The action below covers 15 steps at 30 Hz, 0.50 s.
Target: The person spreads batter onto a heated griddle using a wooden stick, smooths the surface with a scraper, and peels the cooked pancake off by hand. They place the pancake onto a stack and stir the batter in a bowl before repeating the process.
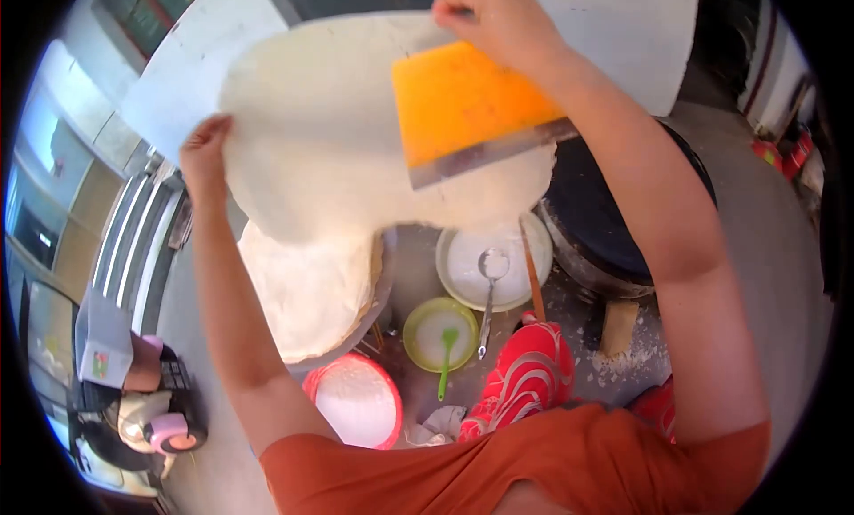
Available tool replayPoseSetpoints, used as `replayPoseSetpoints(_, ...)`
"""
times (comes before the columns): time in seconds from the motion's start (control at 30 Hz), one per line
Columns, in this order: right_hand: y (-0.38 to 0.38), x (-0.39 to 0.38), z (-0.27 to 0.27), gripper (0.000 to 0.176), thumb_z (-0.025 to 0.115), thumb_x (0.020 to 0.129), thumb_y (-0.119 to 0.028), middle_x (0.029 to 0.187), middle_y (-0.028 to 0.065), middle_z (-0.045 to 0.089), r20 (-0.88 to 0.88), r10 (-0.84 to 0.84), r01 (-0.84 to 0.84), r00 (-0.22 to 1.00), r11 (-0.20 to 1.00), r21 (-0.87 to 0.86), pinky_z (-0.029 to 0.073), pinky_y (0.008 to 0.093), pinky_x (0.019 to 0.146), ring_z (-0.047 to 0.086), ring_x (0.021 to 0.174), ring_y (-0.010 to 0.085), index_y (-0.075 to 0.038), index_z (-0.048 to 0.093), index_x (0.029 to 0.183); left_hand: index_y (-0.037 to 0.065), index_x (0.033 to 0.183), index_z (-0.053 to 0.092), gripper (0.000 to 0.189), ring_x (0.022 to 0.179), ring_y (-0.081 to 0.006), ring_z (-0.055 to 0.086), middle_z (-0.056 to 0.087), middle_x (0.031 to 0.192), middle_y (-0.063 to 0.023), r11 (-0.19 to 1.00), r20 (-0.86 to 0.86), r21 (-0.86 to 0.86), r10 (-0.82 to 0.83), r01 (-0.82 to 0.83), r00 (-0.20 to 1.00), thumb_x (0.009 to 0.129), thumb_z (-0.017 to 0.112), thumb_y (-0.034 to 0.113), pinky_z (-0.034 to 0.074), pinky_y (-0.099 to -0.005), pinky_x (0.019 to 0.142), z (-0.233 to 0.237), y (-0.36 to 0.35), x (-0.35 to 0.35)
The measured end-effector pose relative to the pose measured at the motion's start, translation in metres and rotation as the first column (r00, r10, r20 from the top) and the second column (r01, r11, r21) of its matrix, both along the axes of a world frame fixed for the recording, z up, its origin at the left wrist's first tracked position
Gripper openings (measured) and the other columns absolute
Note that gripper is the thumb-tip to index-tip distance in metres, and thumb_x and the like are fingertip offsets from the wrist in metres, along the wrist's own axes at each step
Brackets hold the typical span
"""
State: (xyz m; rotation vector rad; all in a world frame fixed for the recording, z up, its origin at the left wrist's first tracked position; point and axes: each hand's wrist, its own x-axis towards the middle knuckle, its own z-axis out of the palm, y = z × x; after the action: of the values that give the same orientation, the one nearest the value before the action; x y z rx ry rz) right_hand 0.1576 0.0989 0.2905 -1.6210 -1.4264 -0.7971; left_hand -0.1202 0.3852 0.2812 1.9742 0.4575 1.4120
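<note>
A big, thin, cream sheet (334,128) is held up near 11 o'clock, pinched at its 9 o'clock and 1 o'clock edges. It looks soft and round, with a dip in its edge at 6 o'clock. An orange scraper (476,106) is in front of its 3 o'clock side, tilted, its straight grey edge facing between 5 and 6 o'clock.

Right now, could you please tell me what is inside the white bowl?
The white bowl holds white matter and a spoon, handle over the rim; a stick crosses its right side. The sheet hides part of its far edge; the white matter, its bottom.
</note>
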Motion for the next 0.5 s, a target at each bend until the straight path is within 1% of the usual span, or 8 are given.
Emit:
replayPoseSetpoints(0.03, 0.004, -0.019, 0.009, 0.01, 0.055, 0.077, -0.019, 0.074, 0.0099, 0.06, 0.063, 0.037, -0.044, 0.997, 0.993, 0.112, 0.045, 0.0355, 0.06, 0.058, 0.071, 0.0265, -0.012, 0.061, 0.081, 0.0, 0.094, 0.063, 0.017, 0.071, -0.0087, 0.054, 0.063, 0.084, -0.0038, 0.998, 0.134, -0.058, 0.016, -0.008, 0.991, 0.079, 0.057, 0.003, 0.042, -0.0192, 0.066, 0.011, 0.001, -0.022)
replayPoseSetpoints(0.13, 0.008, -0.072, 0.011, 0.011, 0.056, 0.077, -0.019, 0.081, 0.0073, 0.062, 0.105, 0.098, -0.113, 0.99, 0.984, 0.139, 0.047, 0.0339, 0.06, 0.059, 0.07, 0.0257, -0.013, 0.061, 0.085, -0.006, 0.103, 0.056, 0.023, 0.078, -0.0123, 0.057, 0.063, 0.091, -0.0073, 0.913, 0.198, 0.084, 0.377, -0.399, 0.905, 0.083, 0.053, 0.006, 0.044, -0.0218, 0.072, 0.012, -0.058, -0.105)
replayPoseSetpoints(0.2, 0.026, -0.088, -0.027, 0.014, 0.057, 0.077, -0.019, 0.092, 0.0034, 0.062, 0.26, 0.306, -0.377, 0.916, 0.878, 0.295, 0.048, 0.0322, 0.059, 0.06, 0.068, 0.0246, -0.015, 0.062, 0.089, -0.007, 0.105, 0.055, 0.025, 0.09, -0.0179, 0.057, 0.06, 0.102, -0.0126, 0.864, 0.2, 0.156, 0.447, -0.478, 0.872, 0.084, 0.049, 0.004, 0.043, -0.0271, 0.081, -0.028, -0.083, -0.157)
replayPoseSetpoints(0.23, 0.026, -0.102, -0.052, 0.014, 0.058, 0.076, -0.019, 0.098, 0.0024, 0.061, 0.216, 0.347, -0.394, 0.913, 0.887, 0.241, 0.049, 0.032, 0.059, 0.06, 0.069, 0.0243, -0.016, 0.062, 0.09, -0.007, 0.106, 0.055, 0.025, 0.096, -0.0199, 0.056, 0.058, 0.106, -0.0146, 0.831, 0.191, 0.217, 0.478, -0.512, 0.857, 0.083, 0.048, 0.003, 0.042, -0.0292, 0.085, -0.052, -0.107, -0.17)
replayPoseSetpoints(0.27, 0.024, -0.116, -0.079, 0.015, 0.058, 0.076, -0.018, 0.103, 0.0014, 0.059, 0.172, 0.382, -0.411, 0.908, 0.893, 0.184, 0.049, 0.0318, 0.059, 0.06, 0.07, 0.024, -0.017, 0.062, 0.091, -0.007, 0.106, 0.054, 0.027, 0.103, -0.023, 0.053, 0.056, 0.11, -0.0169, 0.748, 0.103, 0.425, 0.519, -0.509, 0.849, 0.081, 0.045, -0.003, 0.039, -0.0331, 0.091, -0.087, -0.119, -0.189)
replayPoseSetpoints(0.3, 0.023, -0.127, -0.106, 0.018, 0.058, 0.076, -0.019, 0.106, 0.0016, 0.058, 0.062, 0.419, -0.421, 0.906, 0.906, 0.032, 0.049, 0.0313, 0.058, 0.06, 0.07, 0.0243, -0.018, 0.061, 0.094, -0.007, 0.105, 0.055, 0.032, 0.105, -0.0255, 0.052, 0.055, 0.111, -0.0166, 0.731, 0.049, 0.308, 0.628, -0.61, 0.777, 0.076, 0.042, -0.008, 0.037, -0.0355, 0.094, -0.127, -0.124, -0.199)
replayPoseSetpoints(0.4, 0.022, -0.141, -0.184, 0.029, 0.057, 0.077, -0.021, 0.115, 0.0033, 0.054, -0.257, 0.396, -0.465, 0.882, 0.823, -0.327, 0.05, 0.0331, 0.061, 0.06, 0.076, 0.0261, -0.02, 0.057, 0.106, -0.002, 0.1, 0.058, 0.044, 0.108, -0.0291, 0.05, 0.056, 0.107, -0.0147, 0.798, -0.07, 0.259, 0.578, -0.545, 0.813, 0.063, 0.04, -0.017, 0.037, -0.0375, 0.094, -0.259, -0.103, -0.243)
replayPoseSetpoints(0.5, 0.011, -0.13, -0.215, 0.035, 0.056, 0.077, -0.018, 0.118, 0.0047, 0.051, -0.348, 0.321, -0.457, 0.881, 0.767, -0.45, 0.048, 0.0348, 0.071, 0.058, 0.087, 0.0272, -0.021, 0.054, 0.112, -0.001, 0.093, 0.06, 0.041, 0.106, -0.0295, 0.05, 0.057, 0.101, -0.015, 0.793, -0.145, 0.171, 0.607, -0.584, 0.782, 0.062, 0.04, -0.017, 0.038, -0.036, 0.093, -0.289, -0.106, -0.246)
